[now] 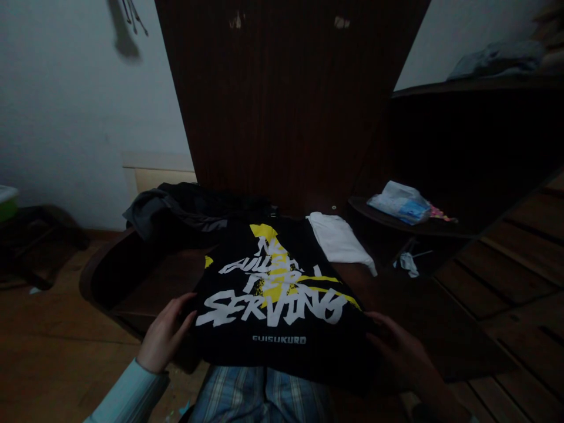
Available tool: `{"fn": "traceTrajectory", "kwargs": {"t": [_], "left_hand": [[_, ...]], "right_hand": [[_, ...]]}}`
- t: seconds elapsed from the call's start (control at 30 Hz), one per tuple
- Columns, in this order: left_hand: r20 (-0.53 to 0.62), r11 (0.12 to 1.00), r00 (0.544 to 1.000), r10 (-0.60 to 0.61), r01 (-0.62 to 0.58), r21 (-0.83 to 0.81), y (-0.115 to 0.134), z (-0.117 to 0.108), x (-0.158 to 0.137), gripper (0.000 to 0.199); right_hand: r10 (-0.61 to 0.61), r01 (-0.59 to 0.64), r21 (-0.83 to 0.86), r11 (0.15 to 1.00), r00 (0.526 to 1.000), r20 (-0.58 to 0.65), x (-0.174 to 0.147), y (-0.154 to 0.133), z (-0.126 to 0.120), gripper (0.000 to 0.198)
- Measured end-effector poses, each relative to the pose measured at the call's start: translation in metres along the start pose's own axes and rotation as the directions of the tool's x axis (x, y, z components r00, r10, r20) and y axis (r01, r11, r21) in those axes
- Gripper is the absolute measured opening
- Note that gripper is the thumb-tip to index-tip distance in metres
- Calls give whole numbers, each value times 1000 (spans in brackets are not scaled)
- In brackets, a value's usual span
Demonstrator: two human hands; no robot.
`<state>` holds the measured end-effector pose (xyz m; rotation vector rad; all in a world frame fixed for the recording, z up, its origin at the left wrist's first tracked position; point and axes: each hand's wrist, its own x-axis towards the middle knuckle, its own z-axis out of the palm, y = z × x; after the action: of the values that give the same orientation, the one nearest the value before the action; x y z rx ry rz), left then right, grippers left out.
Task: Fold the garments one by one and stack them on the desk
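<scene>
A black T-shirt (229, 346) with white lettering and yellow print lies spread out before me on a dark wooden surface, its near edge hanging toward my lap. My left hand (166, 330) is at the shirt's left edge, thumb and fingers closed on the cloth. At the opposite edge, my right hand (399, 343) pinches the fabric, its fingertips partly lost in shadow. Beyond the shirt on the right is a folded white cloth (339, 238). Dark clothing (176, 208) is heaped behind it on the left.
A tall dark wooden panel (282, 106) rises at the back. To the right, a low shelf (365, 211) bears a white and blue plastic package (400, 202). Folded clothes (497, 59) rest on a higher ledge. A curved wooden rim (94, 276) borders the surface on the left.
</scene>
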<state>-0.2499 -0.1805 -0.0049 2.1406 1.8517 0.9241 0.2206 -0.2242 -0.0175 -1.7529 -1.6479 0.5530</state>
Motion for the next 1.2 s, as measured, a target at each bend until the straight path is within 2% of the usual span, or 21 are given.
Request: {"fn": "traceTrajectory", "kwargs": {"t": [0.1,0.2,0.3,0.37,0.43,0.53,0.63,0.7,0.73,0.8,0.83,0.87,0.93,1.0,1.03,1.1,1.2], "left_hand": [[46,999,999,16,-18,49,-2,-3,4,45],[41,986,998,41,-47,161,2,-2,26,45],[47,955,986,161,-168,245,11,10,52,44],[150,921,952,266,-297,254,17,22,61,45],[252,887,918,306,-371,274,20,32,61,46],[324,876,907,269,-370,310,19,34,52,47],[431,899,865,257,-378,221,19,16,49,50],[491,936,842,224,-327,134,21,1,56,44],[478,957,861,174,-263,125,23,-6,62,42],[351,980,936,-6,-65,189,26,-14,77,43],[264,970,957,-119,55,236,27,-15,85,45],[191,948,956,-221,165,272,28,-13,92,48],[138,900,920,-367,314,302,29,-8,106,52],[168,880,886,-432,374,293,30,-1,116,53],[185,878,877,-444,384,287,31,2,120,51],[218,883,870,-442,380,274,32,5,123,45],[257,909,882,-395,337,245,31,7,119,36]], "right_hand": [[-90,86,-136,987,996,-19,8,-11,-5,31],[-228,216,-219,952,973,-31,31,-31,-1,36],[-304,330,-309,892,944,129,54,-50,17,45],[-287,372,-366,853,920,266,62,-56,33,49],[-256,392,-410,823,902,348,62,-59,46,49],[-225,399,-446,801,892,393,55,-58,50,49],[-188,415,-427,803,857,479,52,-61,36,54],[-152,434,-383,816,800,581,58,-70,22,59],[-142,440,-359,823,771,620,64,-78,15,61],[-165,449,-309,839,749,641,81,-101,8,59],[-213,459,-275,845,760,615,91,-116,10,55],[-284,482,-223,848,766,576,103,-132,14,52],[-400,525,-83,847,733,551,126,-166,35,42],[-439,499,31,866,730,525,149,-198,67,30],[-413,445,69,893,748,519,158,-211,85,24],[-259,257,72,964,838,480,174,-230,121,13],[-196,185,70,980,866,460,189,-246,161,15]]}}
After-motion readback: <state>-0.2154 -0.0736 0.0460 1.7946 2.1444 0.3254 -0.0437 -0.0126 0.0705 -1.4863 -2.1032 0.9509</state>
